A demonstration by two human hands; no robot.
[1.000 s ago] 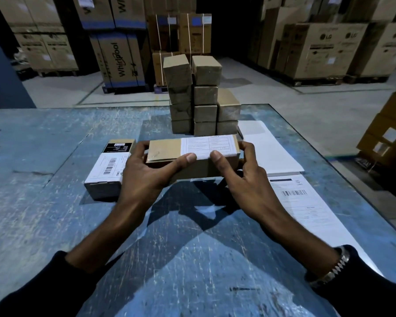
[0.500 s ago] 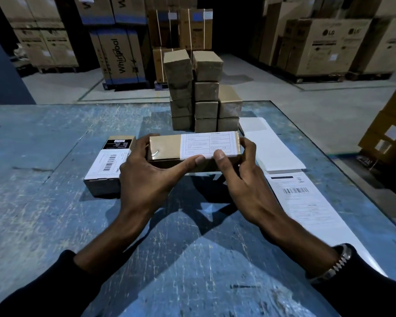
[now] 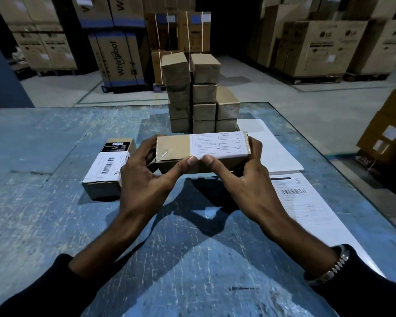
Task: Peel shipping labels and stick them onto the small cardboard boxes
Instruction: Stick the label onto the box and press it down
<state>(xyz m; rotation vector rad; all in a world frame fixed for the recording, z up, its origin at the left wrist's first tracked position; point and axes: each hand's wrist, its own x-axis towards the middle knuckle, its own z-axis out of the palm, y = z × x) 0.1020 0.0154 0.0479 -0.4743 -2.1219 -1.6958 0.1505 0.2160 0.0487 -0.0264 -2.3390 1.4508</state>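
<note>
- left hand and right hand grip the small box at its ends above the worktop.
- both thumbs pinch the label's near edge, likely to seat it.

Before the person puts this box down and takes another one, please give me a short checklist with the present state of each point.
1. Label lies flat on the held box: ok, no raised corner seen.
2. Label sits straight: ok.
3. Left hand and right hand both have a grip on the box: ok.
4. Free space beside the labelled box on the table: ok.
5. Unlabelled stack stands steady: cannot tell.
6. Next label ready on the sheet: cannot tell.
</note>
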